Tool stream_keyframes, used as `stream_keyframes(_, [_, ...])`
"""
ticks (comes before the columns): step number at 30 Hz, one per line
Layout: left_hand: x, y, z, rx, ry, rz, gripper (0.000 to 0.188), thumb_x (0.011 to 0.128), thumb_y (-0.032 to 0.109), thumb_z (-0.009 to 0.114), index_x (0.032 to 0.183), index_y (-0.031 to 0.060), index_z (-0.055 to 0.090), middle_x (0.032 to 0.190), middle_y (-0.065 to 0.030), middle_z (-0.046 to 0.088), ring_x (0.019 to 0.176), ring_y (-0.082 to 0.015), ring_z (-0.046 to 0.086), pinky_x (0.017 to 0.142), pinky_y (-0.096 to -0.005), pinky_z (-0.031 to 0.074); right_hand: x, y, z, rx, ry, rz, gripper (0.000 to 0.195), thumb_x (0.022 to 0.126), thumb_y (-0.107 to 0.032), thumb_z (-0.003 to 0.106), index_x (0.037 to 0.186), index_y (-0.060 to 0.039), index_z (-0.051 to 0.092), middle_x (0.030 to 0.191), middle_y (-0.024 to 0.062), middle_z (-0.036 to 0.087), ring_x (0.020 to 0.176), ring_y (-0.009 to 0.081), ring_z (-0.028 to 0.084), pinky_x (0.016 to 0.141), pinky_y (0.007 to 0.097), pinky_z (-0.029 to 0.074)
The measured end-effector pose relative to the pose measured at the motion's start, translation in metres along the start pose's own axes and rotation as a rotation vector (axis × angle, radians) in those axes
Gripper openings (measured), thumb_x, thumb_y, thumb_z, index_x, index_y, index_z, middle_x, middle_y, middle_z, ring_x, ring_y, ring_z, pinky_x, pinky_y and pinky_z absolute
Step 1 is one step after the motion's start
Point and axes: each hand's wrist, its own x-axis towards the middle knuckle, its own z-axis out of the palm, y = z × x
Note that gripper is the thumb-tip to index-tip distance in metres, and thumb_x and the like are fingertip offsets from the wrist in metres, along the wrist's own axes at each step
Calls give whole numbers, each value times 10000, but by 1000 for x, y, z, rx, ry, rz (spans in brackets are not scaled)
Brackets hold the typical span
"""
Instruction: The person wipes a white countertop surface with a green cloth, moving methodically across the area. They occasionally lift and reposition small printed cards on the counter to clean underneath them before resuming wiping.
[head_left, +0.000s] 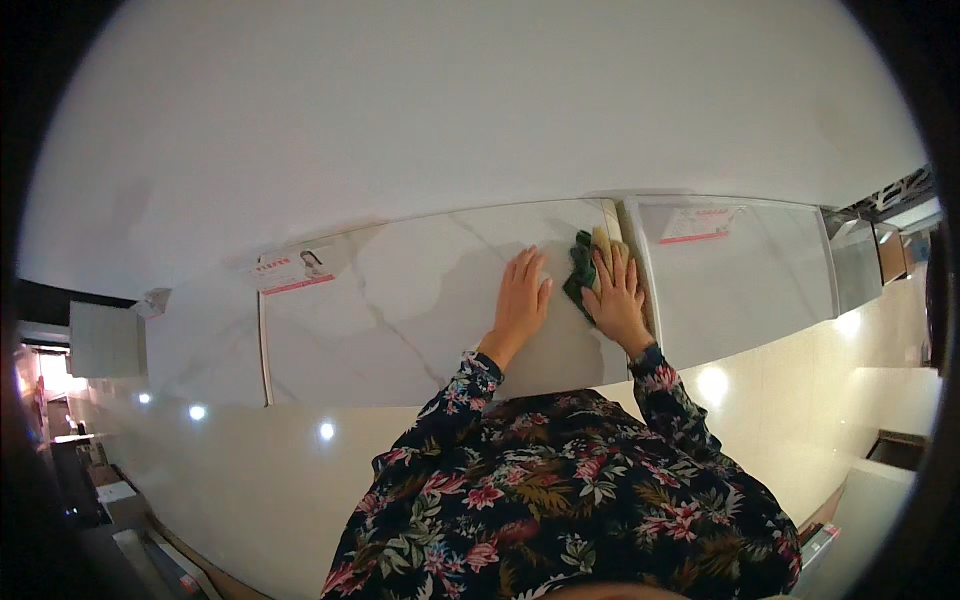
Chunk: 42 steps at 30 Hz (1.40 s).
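A white, grey-veined marble-look panel (405, 315) lies before me, with my left hand (519, 301) resting flat on it, fingers extended and nothing held. To its right, my right hand (619, 300) presses on a bunched cloth, dark green (579, 279) on one side and yellowish (602, 251) on the other. The cloth sits at the panel's right end, partly covered by my fingers, so I cannot tell whether it is one piece or two. Just beyond it runs a gap between this panel and the neighbouring white panel (739, 277).
A printed label (289, 271) is stuck at the panel's far left corner, and a similar label (697, 225) on the right panel. A white wall-like surface (480, 112) rises behind. Glossy cream floor (247, 480) reflects lights. Boxes (124, 499) stand at lower left.
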Motion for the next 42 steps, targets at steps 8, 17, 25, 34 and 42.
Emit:
stream_keyframes(8, [-12,4,4,75,-23,58,446,1047,217,528,1418,-27,484,1536,-224,429,1450,-423,370,1208,-523,311,-85,-26,9,-35,-73,-23,795,957,-423,633,1651,-235,294,1739,96,126,1581,449,76,1171,757,100])
stream_keyframes(17, [-11,-17,14,42,27,50,464,1073,256,490,1444,-23,480,1524,-217,452,1424,-416,410,1202,-488,334,-8,-40,25,-117,-15,-251,692,965,-491,590,1589,-246,419,1722,60,208,1571,426,149,1155,768,133])
stream_keyframes(25, [-9,-5,4,-54,5,81,494,1059,229,525,1477,-20,443,1528,-234,443,1417,-416,416,1195,-490,344,10,-25,17,-43,24,-18,707,990,-474,569,1631,-307,323,1734,50,171,1577,433,126,1155,770,136])
stream_keyframes(34, [-19,12,30,-46,-98,199,538,1042,259,533,1480,-33,425,1538,-255,419,1456,-449,352,1230,-543,263,-45,-20,22,-2,113,184,695,1006,-470,549,1636,-294,315,1739,41,160,1547,474,188,1067,827,230])
stream_keyframes(42, [-43,34,40,-115,-179,230,543,1050,289,516,1463,-55,440,1524,-275,426,1440,-457,364,1221,-544,271,-104,-34,33,-9,212,279,610,1026,-400,523,1603,-237,406,1720,85,234,1545,450,214,1201,667,169])
